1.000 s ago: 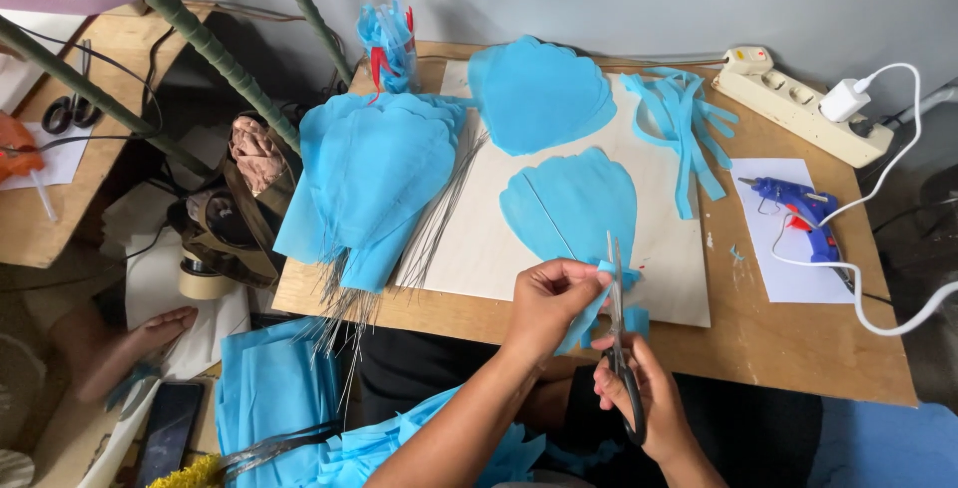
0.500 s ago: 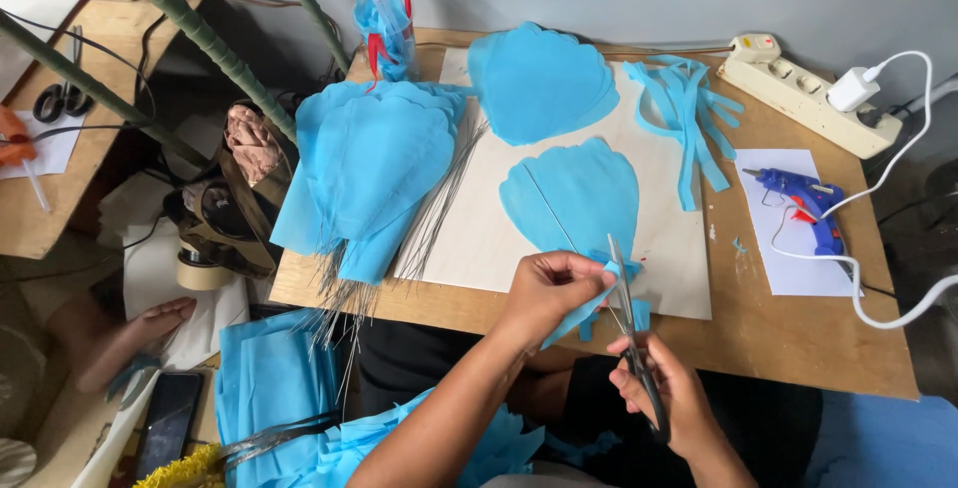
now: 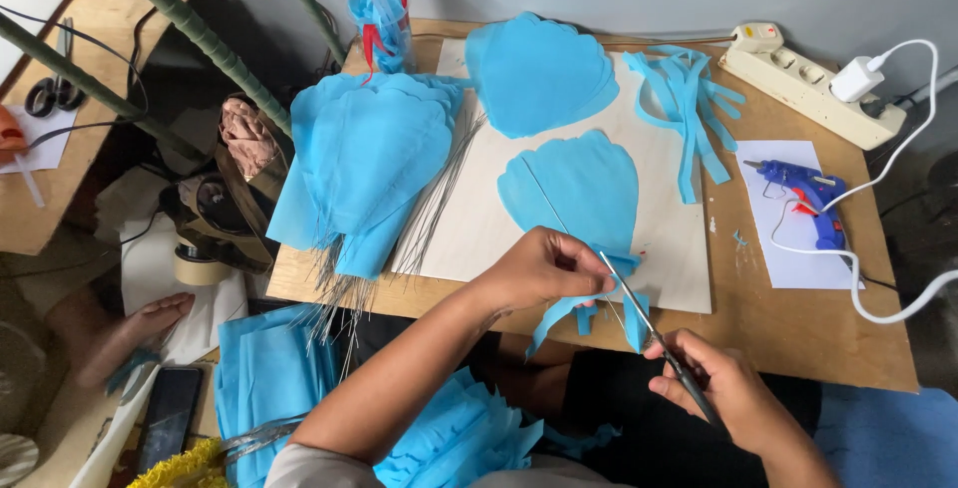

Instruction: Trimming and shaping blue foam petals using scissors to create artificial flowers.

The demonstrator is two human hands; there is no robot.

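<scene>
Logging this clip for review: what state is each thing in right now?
Left hand: fingers pinching the blue petal piece.
Blue petal piece: flat on the board, lower edge lifted.
Right hand: gripping the scissors.
Scissors: blades at the petal's base; open or shut unclear.
Glue gun: lying on white paper, cord attached.
Power strip: white adapter plugged in.

place: likely home craft workshop | signs: glue gun (image 3: 795, 187), blue petal cutouts (image 3: 371, 164), power strip (image 3: 810, 84)

Left hand (image 3: 539, 270) pinched shut, right hand (image 3: 723, 388) clenched.
</scene>
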